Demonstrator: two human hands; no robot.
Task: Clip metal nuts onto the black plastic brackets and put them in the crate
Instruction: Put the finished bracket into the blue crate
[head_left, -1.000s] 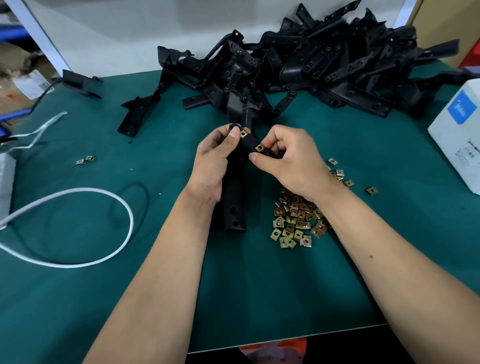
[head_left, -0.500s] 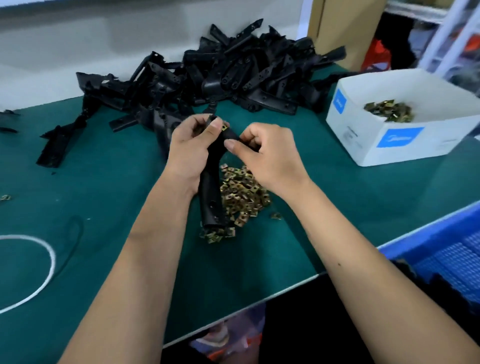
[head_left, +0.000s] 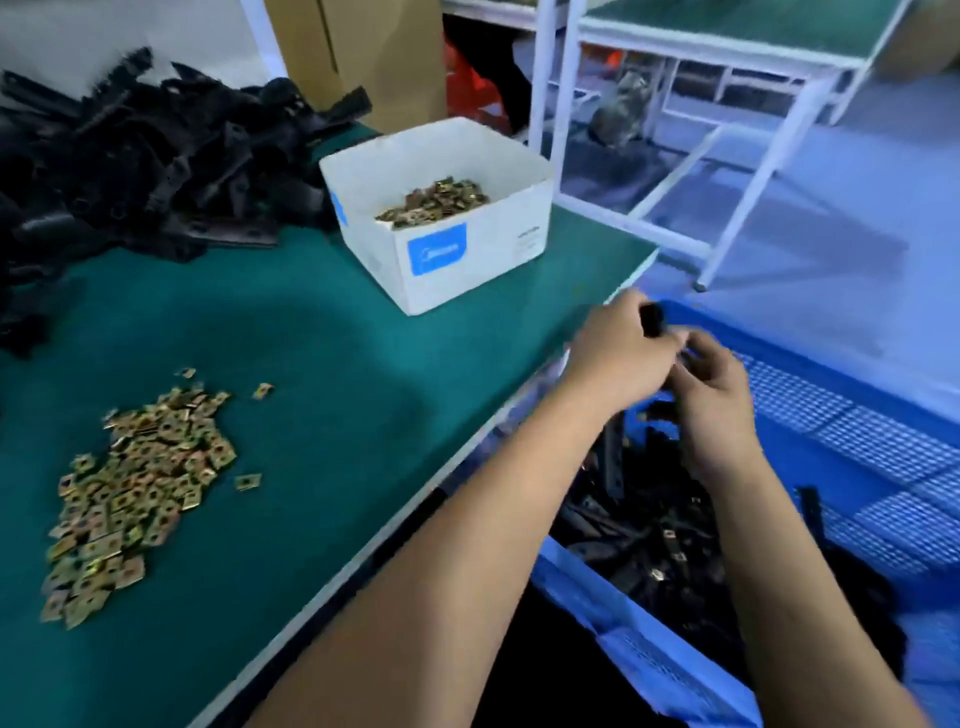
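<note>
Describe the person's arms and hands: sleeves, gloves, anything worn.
Both forearms are bare as far as the frame shows; no sleeve is visible. The left hand and right hand wear no gloves. No watch, band or ring shows, though motion blur hides fine detail.

A factory assembly workshop: green-matted workbench (head_left: 363, 364), heaped black brackets (head_left: 130, 156), loose metal nuts (head_left: 140, 483), blue crate (head_left: 857, 431).
</note>
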